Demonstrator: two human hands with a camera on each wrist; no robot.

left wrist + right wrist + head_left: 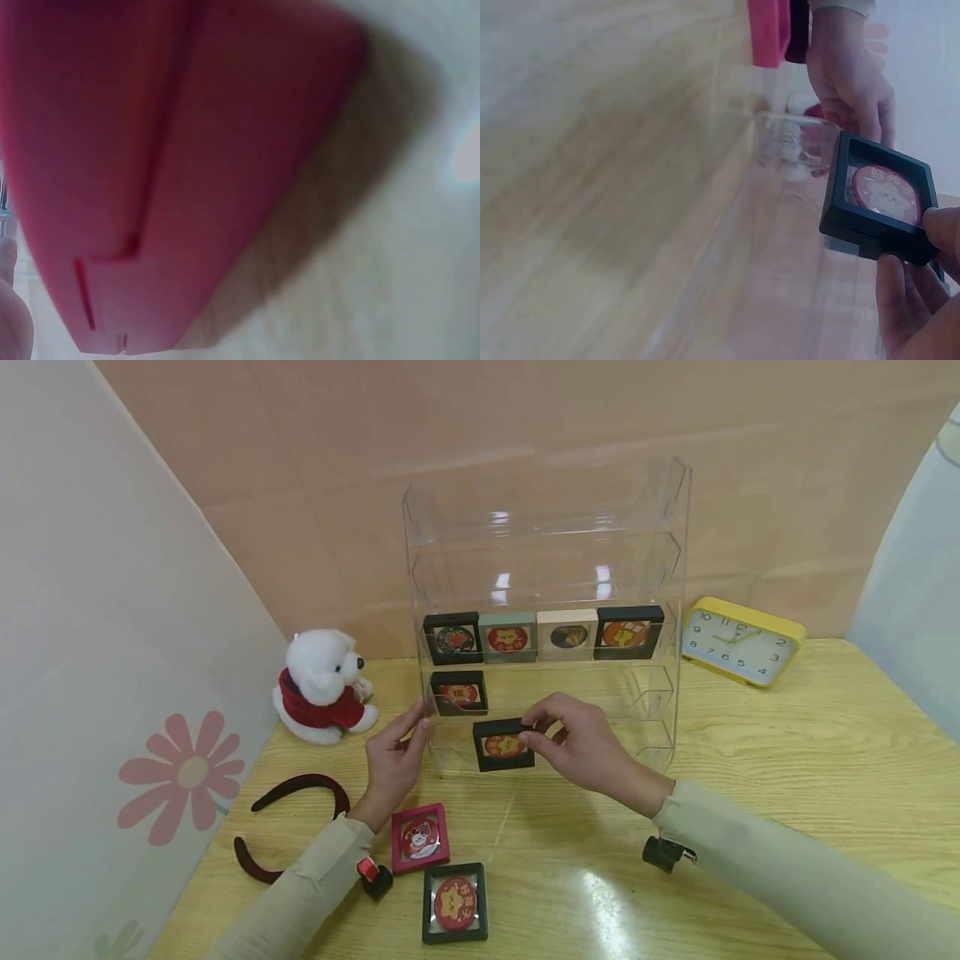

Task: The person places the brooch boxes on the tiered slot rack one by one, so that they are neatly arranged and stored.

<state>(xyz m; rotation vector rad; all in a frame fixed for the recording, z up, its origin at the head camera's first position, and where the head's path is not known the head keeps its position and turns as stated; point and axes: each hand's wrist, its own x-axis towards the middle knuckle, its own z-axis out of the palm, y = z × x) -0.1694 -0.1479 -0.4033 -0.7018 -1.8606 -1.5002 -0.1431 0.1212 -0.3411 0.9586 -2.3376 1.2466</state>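
My right hand (pixel 581 739) pinches a black square display frame (pixel 504 745) by its right edge, thumb in front and fingers behind. A red round badge with a yellow figure shows inside the frame. In the head view it overlaps the lowest tier of a clear acrylic rack (pixel 543 564); the right wrist view shows the frame (pixel 881 195) close up. My left hand (pixel 393 760) grips the rack's left side panel low down, finger and thumb at its edge. Below that wrist lies a pink frame (pixel 420 837), whose side (pixel 225 150) fills much of the left wrist view.
Several framed badges, such as a green one (pixel 510 637), stand on the rack's middle tier; one black frame (pixel 459 693) stands below. Another black frame (pixel 455 903) lies in front. A plush bear (pixel 322 685) and dark headband (pixel 307 781) are left, a yellow clock (pixel 742 640) right.
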